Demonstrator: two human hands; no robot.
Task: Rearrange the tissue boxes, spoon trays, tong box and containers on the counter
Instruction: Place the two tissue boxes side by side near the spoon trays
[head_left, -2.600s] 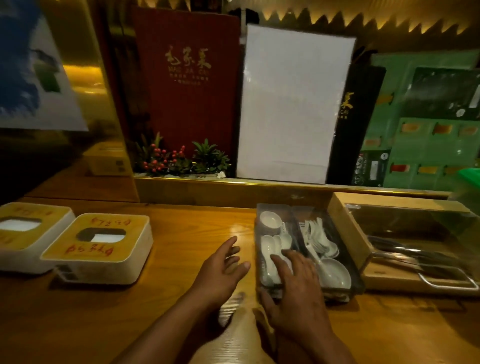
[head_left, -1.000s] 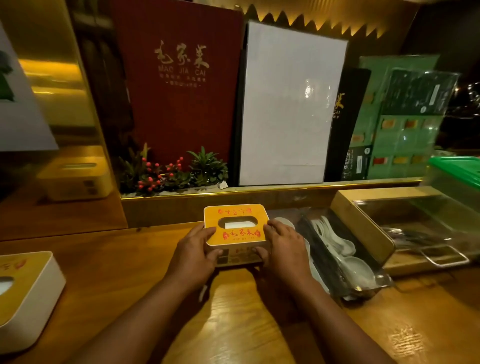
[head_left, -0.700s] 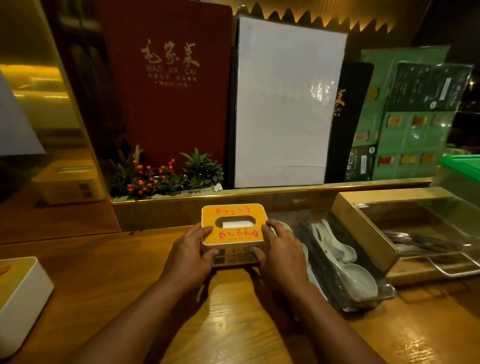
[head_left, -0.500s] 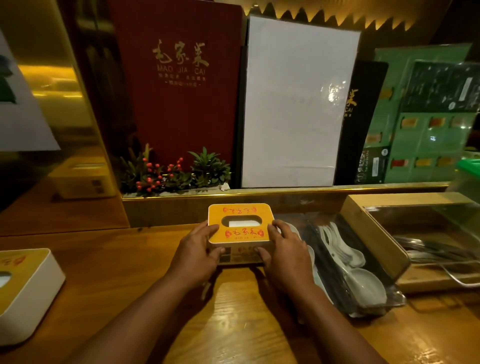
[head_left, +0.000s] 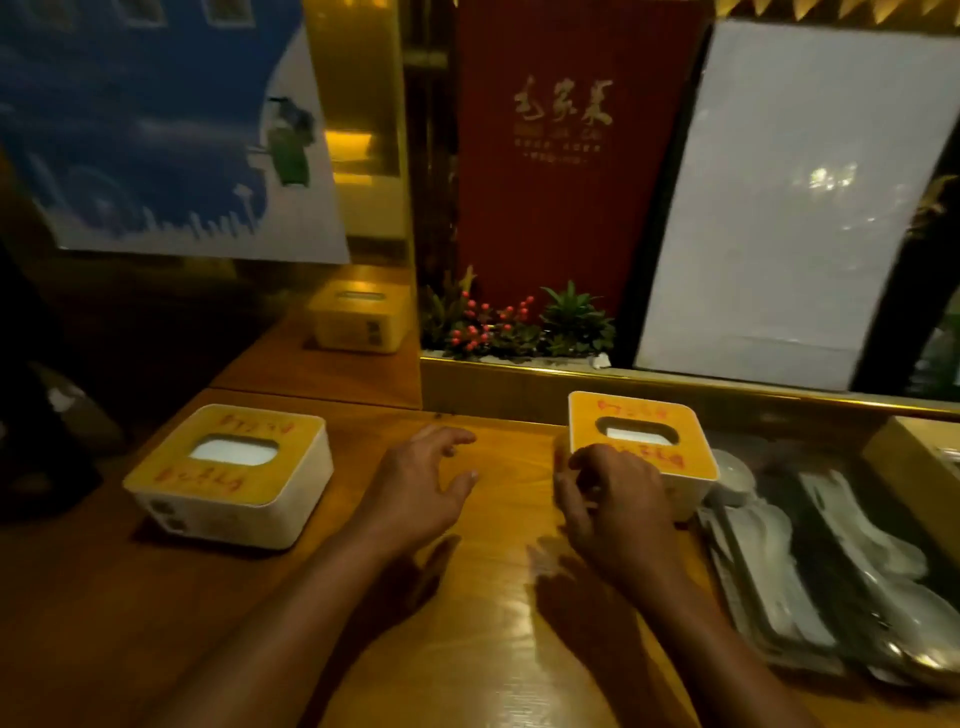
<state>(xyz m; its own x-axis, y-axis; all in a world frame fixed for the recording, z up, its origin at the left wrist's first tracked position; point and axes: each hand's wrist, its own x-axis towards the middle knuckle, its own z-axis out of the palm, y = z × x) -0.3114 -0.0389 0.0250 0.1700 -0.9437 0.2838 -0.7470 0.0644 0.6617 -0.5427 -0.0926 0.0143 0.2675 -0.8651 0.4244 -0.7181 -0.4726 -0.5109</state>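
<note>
While the right hand (head_left: 613, 499) rests on the near left corner of a tissue box (head_left: 644, 447), its fingers curl over the box's top edge and down its side, gripping it loosely; how firm the hold is I cannot tell. This box sits on the wooden counter (head_left: 493, 649), close to the gold ledge (head_left: 519, 384) at the back and touching or just beside the spoon tray (head_left: 831, 571) on its right. White spoons (head_left: 883, 545) lie in the tray, blurred. The left hand (head_left: 421, 488) hovers over bare counter between the two boxes, fingers spread and slightly bent, holding nothing. A second tissue box (head_left: 228, 478) stands well apart to the left, untouched, white-sided with an orange top and a tissue showing in its slot. Behind the ledge stand a small berry plant (head_left: 514, 327), a red menu (head_left: 561, 156) and a white board (head_left: 810, 197). The tong box (head_left: 914, 441) shows only at the right edge.
</note>
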